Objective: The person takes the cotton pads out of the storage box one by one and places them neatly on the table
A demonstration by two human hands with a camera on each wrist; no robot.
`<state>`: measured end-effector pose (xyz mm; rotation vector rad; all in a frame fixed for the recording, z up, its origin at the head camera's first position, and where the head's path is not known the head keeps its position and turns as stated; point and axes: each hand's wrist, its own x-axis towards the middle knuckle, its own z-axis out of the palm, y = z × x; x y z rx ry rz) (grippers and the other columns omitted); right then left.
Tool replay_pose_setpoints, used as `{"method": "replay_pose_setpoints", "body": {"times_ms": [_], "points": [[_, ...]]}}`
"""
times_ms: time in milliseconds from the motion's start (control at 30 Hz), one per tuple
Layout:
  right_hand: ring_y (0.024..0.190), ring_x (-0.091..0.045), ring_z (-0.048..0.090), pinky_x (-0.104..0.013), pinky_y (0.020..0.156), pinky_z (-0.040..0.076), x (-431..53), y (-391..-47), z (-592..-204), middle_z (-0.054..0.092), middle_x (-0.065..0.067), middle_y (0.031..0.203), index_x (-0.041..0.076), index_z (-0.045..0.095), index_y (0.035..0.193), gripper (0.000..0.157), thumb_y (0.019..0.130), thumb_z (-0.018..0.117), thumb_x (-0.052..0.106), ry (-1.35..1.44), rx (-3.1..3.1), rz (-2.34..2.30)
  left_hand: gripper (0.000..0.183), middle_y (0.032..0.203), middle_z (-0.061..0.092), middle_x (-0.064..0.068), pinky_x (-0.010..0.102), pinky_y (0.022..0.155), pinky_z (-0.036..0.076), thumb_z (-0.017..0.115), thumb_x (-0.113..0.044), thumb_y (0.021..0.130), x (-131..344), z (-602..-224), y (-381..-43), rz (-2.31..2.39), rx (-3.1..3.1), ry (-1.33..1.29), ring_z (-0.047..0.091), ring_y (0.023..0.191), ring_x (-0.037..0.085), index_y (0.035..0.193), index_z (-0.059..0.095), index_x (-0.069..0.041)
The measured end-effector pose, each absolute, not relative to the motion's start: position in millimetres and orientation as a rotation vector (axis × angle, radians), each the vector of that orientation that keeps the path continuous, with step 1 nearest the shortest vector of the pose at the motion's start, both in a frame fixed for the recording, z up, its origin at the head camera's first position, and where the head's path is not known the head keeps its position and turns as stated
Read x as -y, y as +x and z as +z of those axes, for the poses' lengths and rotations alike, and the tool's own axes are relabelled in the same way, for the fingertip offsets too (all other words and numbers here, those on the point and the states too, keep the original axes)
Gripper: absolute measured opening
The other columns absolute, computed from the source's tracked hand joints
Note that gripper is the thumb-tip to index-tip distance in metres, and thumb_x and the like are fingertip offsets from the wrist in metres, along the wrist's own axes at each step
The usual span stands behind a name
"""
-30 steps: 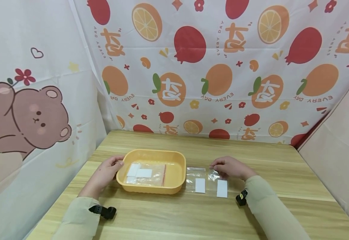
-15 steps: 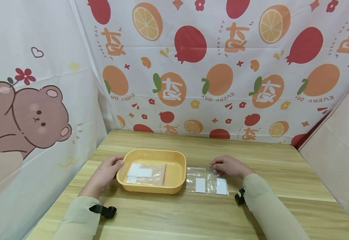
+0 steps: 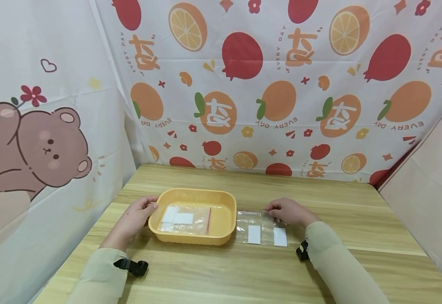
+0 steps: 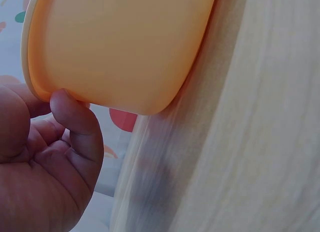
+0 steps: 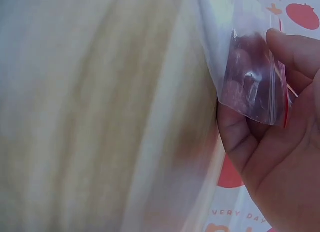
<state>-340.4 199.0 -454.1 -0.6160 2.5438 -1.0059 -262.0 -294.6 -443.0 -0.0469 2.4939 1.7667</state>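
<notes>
My left hand [image 3: 131,221] grips the left end of a yellow plastic basin [image 3: 192,240], thumb on its rim. The left wrist view shows finger and thumb at the basin's edge. Inside the basin lies a clear zip-lock bag [image 3: 198,226] with a red seal line and white cards [image 3: 183,218]. My right hand [image 3: 291,211] pinches the red-edged top of another zip-lock bag [image 5: 250,76], which has a white card [image 3: 280,237] at its lower end. Just right of the basin lies one more clear bag [image 3: 243,219] with a white card [image 3: 254,234]; the held bag adjoins or overlaps it.
Everything stands on a wood-grain table [image 3: 221,274]. A fruit-print cloth [image 3: 243,105] hangs behind it, and a bear-print cloth [image 3: 54,135] hangs at the left. Black wrist cameras [image 3: 139,268] are strapped over both sleeves.
My right hand has moved slightly left. The bag it pinches has shifted up and left, closer to the bag beside the basin. The left hand and basin stay put.
</notes>
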Motion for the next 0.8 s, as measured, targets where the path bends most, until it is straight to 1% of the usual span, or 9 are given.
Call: {"method": "replay_pose_setpoints", "body": {"times_ms": [100,167,367,433,567,633,800], "points": [[0.072,-0.017,0.058,-0.034,0.064,0.049,-198,-339,-454,0.066,0.000,0.081,0.016,0.073,0.109,0.016,0.104,0.058,0.014,-0.615,-2.593,-0.953,0.050,0.130,0.053,0.026,0.035,0.076,0.058,0.044,-0.027,0.111,294,-442,-262,1.765,-2.498,-0.047,0.064,0.101,0.028,0.151,0.038,0.002],[0.075,-0.016,0.058,-0.035,0.068,0.049,-197,-338,-453,0.065,0.001,0.082,0.017,0.073,0.109,0.015,0.104,0.059,0.016,-0.611,-2.637,-0.916,0.050,0.130,0.053,0.026,0.035,0.076,0.058,0.044,-0.026,0.111,294,-442,-262,1.765,-2.499,-0.044,0.064,0.101,0.028,0.151,0.038,0.003],[0.089,-0.014,0.057,-0.039,0.086,0.049,-193,-334,-448,0.067,0.009,0.100,0.022,0.074,0.113,0.016,0.102,0.063,0.019,-0.588,-2.758,-0.820,0.049,0.128,0.054,0.025,0.034,0.076,0.058,0.044,-0.026,0.111,294,-442,-262,1.768,-2.496,-0.049,0.064,0.099,0.026,0.150,0.039,0.002],[0.090,-0.014,0.057,-0.039,0.087,0.049,-192,-333,-447,0.067,0.009,0.101,0.021,0.074,0.115,0.017,0.102,0.063,0.018,-0.579,-2.768,-0.822,0.049,0.128,0.054,0.024,0.034,0.076,0.058,0.044,-0.026,0.110,294,-442,-262,1.769,-2.495,-0.050,0.064,0.099,0.026,0.150,0.039,0.002],[0.089,-0.015,0.058,-0.039,0.085,0.049,-191,-331,-445,0.067,0.008,0.101,0.019,0.073,0.117,0.019,0.101,0.063,0.018,-0.563,-2.774,-0.856,0.049,0.128,0.054,0.025,0.034,0.076,0.058,0.044,-0.026,0.110,294,-442,-261,1.768,-2.497,-0.050,0.064,0.099,0.026,0.150,0.040,0.002],[0.091,-0.015,0.058,-0.039,0.086,0.050,-190,-330,-444,0.068,0.007,0.104,0.017,0.073,0.119,0.021,0.101,0.063,0.018,-0.564,-2.784,-0.867,0.048,0.128,0.054,0.025,0.034,0.076,0.058,0.044,-0.025,0.110,294,-441,-261,1.769,-2.495,-0.051,0.064,0.099,0.026,0.150,0.040,0.003],[0.101,-0.015,0.060,-0.045,0.094,0.050,-187,-327,-437,0.069,0.004,0.112,0.014,0.072,0.123,0.024,0.101,0.062,0.019,-0.581,-2.809,-0.877,0.047,0.127,0.054,0.024,0.034,0.076,0.058,0.044,-0.024,0.110,294,-442,-261,1.768,-2.494,-0.059,0.064,0.099,0.026,0.149,0.040,0.002]]}}
